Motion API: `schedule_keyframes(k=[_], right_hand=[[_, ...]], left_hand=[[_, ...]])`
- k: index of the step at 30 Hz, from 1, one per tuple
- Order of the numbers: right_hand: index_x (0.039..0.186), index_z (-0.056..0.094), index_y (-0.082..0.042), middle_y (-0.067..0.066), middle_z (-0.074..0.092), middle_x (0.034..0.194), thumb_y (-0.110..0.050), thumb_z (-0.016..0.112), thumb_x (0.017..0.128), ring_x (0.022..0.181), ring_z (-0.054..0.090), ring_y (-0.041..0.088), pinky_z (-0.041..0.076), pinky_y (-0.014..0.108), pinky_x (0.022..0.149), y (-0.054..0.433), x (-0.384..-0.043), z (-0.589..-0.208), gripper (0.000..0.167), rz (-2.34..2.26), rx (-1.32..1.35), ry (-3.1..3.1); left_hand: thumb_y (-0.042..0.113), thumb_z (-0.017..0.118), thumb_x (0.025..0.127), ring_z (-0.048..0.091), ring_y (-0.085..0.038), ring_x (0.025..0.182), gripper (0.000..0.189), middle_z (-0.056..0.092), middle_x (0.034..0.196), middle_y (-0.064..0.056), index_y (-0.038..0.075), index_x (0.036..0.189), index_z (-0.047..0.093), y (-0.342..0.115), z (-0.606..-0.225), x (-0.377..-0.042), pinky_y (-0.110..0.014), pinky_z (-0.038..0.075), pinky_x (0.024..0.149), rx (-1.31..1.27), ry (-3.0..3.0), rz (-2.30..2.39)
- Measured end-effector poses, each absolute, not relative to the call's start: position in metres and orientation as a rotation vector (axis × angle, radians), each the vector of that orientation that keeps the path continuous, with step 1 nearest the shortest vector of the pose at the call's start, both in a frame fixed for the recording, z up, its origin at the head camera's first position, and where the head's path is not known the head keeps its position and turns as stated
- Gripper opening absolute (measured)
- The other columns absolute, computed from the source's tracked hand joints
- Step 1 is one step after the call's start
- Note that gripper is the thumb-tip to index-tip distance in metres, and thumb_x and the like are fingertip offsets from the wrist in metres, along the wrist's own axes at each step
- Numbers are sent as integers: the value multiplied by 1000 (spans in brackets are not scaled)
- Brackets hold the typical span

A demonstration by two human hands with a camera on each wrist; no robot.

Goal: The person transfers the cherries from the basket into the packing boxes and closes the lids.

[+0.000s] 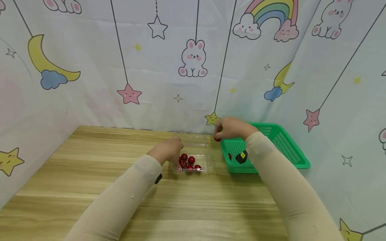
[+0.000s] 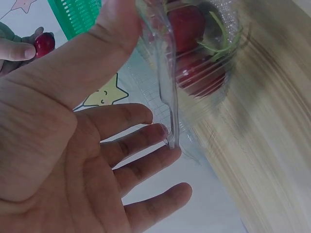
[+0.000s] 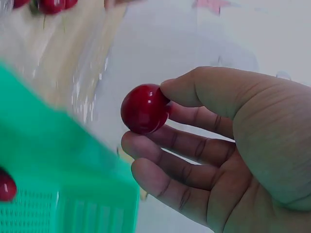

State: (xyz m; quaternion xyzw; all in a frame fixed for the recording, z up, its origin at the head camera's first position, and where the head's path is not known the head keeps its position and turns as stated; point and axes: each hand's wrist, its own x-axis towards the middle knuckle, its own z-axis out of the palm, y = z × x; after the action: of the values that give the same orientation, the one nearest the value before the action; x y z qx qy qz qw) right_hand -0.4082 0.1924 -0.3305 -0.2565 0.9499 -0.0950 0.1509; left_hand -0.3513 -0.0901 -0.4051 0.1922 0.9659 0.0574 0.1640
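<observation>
A red cherry (image 3: 142, 110) is pinched between the thumb and fingers of my right hand (image 1: 230, 129), close above the left rim of a green basket (image 1: 297, 165). My left hand (image 1: 169, 149) lies along the left side of a clear plastic box (image 1: 206, 162). Its fairly straight fingers (image 2: 141, 165) touch the box's edge, with the thumb toward the front. Several cherries (image 1: 191, 160) lie in the box, and a green stem shows among them in the left wrist view. One cherry (image 3: 7, 186) sits in the basket, near its left wall.
The box's clear lid (image 1: 194, 139) is folded back behind it. Both stand on a wood-grain table (image 1: 193, 204), with the basket to the right. A printed curtain (image 1: 156, 67) hangs right behind the table. Dark straps (image 1: 241, 157) are on my wrists.
</observation>
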Motion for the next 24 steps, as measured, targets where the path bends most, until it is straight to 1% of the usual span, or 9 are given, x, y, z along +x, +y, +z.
schedule_keyframes(k=[3,8,13,18,21,24], right_hand=[[105,86,-19,1,82,118,-24,72,111,103,75,18,65,43,95,176,-402,-335,15,-305,-815,2682],[105,85,-18,-1,83,111,-23,74,111,94,74,15,65,37,87,151,-394,-349,13,-334,-872,2592],[106,84,-19,-3,82,109,-22,77,110,90,71,12,64,33,83,130,-389,-370,8,-232,-925,2565],[98,82,-18,-4,79,96,-15,79,107,81,67,10,61,30,75,117,-386,-393,10,-173,-948,2532],[93,81,-17,-4,77,89,-13,81,104,77,65,10,59,30,73,112,-385,-402,12,-154,-952,2536],[91,79,-16,-4,75,86,-14,83,104,76,64,11,59,30,73,108,-384,-408,14,-142,-955,2556]], left_hand=[[43,107,77,55,-44,157,101,47,175,-22,3,160,64,-90,-405,-351,-57,53,127,544,2755,162],[43,108,77,60,-42,151,101,54,168,-20,3,159,65,-91,-404,-351,-56,56,124,547,2755,152],[44,108,77,61,-40,149,102,54,167,-19,4,160,64,-91,-405,-353,-54,57,123,548,2745,143],[44,108,76,65,-37,142,102,57,161,-18,4,158,65,-92,-407,-355,-52,60,119,555,2739,143],[44,108,76,65,-37,141,102,58,159,-17,4,158,65,-92,-408,-355,-51,61,118,557,2738,150],[45,108,76,65,-37,142,102,57,161,-17,4,159,64,-92,-408,-356,-52,60,118,552,2735,164]])
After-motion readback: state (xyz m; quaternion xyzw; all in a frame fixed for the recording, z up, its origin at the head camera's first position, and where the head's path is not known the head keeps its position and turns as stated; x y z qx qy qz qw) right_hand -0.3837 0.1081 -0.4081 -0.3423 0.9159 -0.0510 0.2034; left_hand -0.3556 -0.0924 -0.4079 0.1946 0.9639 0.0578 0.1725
